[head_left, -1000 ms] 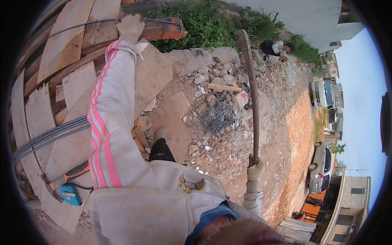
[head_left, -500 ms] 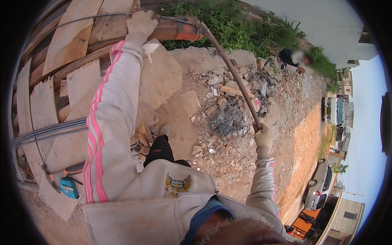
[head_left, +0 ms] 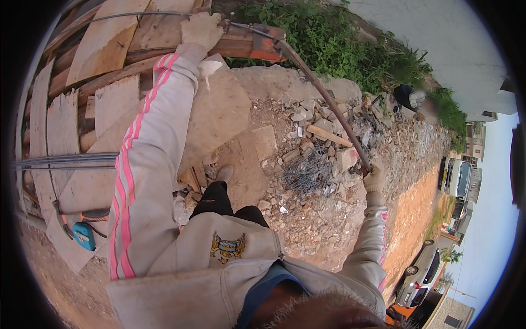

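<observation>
1. Gripping item: right hand (head_left: 375,179), gloved, at right of centre, fingers wrapped tight round the lower end of a long rusty steel rod (head_left: 323,96).
2. Rod: runs diagonally from the right hand up and left to the top centre of the frame, where its upper end meets an orange-painted wooden piece (head_left: 262,45).
3. Left hand (head_left: 201,30): gloved, at top centre-left, arm stretched upward in a pale sleeve with pink stripes. It rests on the wooden edge beside a thin wire (head_left: 137,15); whether the fingers clasp anything cannot be told, as the glove hides the palm side.
4. Stacked wooden boards (head_left: 112,44): weathered planks filling the upper left.
5. Bundle of thin steel bars (head_left: 66,160): lies horizontally at middle left, across the boards.
6. Blue tape measure (head_left: 84,236): lower left, on a pale board.
7. Rubble heap (head_left: 307,137): broken concrete and stones at centre, with a tangle of wire mesh (head_left: 307,172) just below the rod.
8. Green weeds (head_left: 350,44): upper centre-right, behind the rubble.
9. Parked cars (head_left: 422,274): lower right edge.
</observation>
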Motion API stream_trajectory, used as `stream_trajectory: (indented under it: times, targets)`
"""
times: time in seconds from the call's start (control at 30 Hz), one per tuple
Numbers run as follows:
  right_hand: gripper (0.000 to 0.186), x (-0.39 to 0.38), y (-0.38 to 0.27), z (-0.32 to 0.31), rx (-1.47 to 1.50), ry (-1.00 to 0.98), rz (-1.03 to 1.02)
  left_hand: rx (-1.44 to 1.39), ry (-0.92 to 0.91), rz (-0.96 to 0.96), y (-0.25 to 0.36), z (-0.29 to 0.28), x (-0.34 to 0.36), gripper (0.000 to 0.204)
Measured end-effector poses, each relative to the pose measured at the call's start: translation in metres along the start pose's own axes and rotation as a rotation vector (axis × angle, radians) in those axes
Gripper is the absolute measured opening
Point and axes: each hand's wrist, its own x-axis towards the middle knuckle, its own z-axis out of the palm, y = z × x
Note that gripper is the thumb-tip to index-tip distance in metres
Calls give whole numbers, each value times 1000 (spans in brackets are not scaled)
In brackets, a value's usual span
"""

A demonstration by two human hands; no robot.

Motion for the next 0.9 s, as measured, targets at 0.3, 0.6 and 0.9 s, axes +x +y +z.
stream_trajectory:
  times: [0.3, 0.6, 0.9]
  targets:
    - [39, -1, -11, -21, -23, -11, -18, -12, -52, 14, -5, 4, 2, 34]
    - [34, -1, -50, -106, -161, -100, 68, -62, 2, -16, -7, 7, 2, 37]
    - [31, 13, -33, -111, -103, -121, 90, -46, 6, -4, -6, 10, 2, 36]
